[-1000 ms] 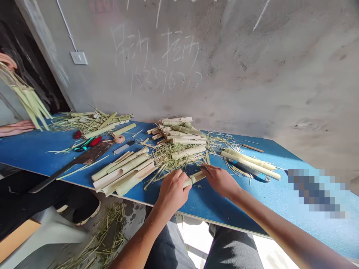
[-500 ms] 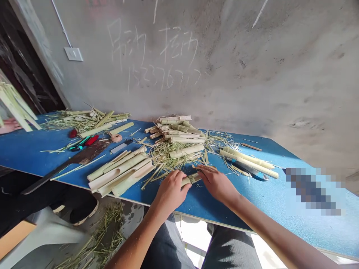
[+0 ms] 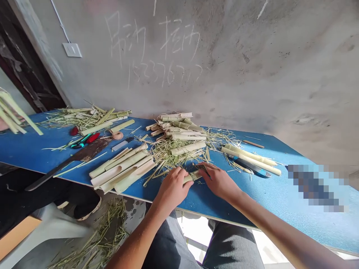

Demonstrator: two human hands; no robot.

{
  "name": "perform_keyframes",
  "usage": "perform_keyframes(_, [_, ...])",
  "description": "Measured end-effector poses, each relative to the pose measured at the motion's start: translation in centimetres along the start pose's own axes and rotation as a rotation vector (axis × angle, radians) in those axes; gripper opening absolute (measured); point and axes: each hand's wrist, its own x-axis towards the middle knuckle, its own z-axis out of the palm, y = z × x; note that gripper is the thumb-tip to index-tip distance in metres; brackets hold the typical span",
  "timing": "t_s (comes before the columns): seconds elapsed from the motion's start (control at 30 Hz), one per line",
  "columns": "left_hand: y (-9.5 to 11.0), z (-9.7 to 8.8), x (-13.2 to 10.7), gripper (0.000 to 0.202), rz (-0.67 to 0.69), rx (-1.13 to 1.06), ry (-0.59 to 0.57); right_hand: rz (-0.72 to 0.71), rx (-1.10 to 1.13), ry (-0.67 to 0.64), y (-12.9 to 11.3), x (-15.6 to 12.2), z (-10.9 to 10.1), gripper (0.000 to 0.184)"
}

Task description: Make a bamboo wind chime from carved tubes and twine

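Observation:
My left hand (image 3: 173,186) is wrapped round one end of a short pale green bamboo piece (image 3: 193,175) that lies on the blue table (image 3: 213,203). My right hand (image 3: 218,181) grips the piece's other end, with a thin dark tool partly visible in its fingers. Both hands rest near the table's front edge. Just beyond them lies a heap of bamboo shavings (image 3: 171,155).
Split bamboo slats (image 3: 123,170) lie left of my hands. Cut bamboo sections (image 3: 179,129) are stacked by the concrete wall. Long pieces and a blue knife (image 3: 252,160) lie at right. A machete (image 3: 70,160) and scissors (image 3: 82,141) lie at left. Another person holds bamboo strips (image 3: 12,112) at far left.
My hands have stayed on the bamboo piece, shifting slightly. The other person's strips at far left have dropped lower and moved out toward the edge.

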Motion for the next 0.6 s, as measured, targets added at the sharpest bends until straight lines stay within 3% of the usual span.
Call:
perform_keyframes(0.27, [0.0, 0.0, -0.1, 0.014, -0.013, -0.023, -0.004, -0.082, -0.04, 0.027, 1.9, 0.0, -0.1, 0.042])
perform_keyframes(0.6, [-0.1, 0.3, -0.2, 0.013, 0.012, 0.013, 0.017, -0.134, -0.088, -0.023, 2.0, -0.2, -0.8, 0.04])
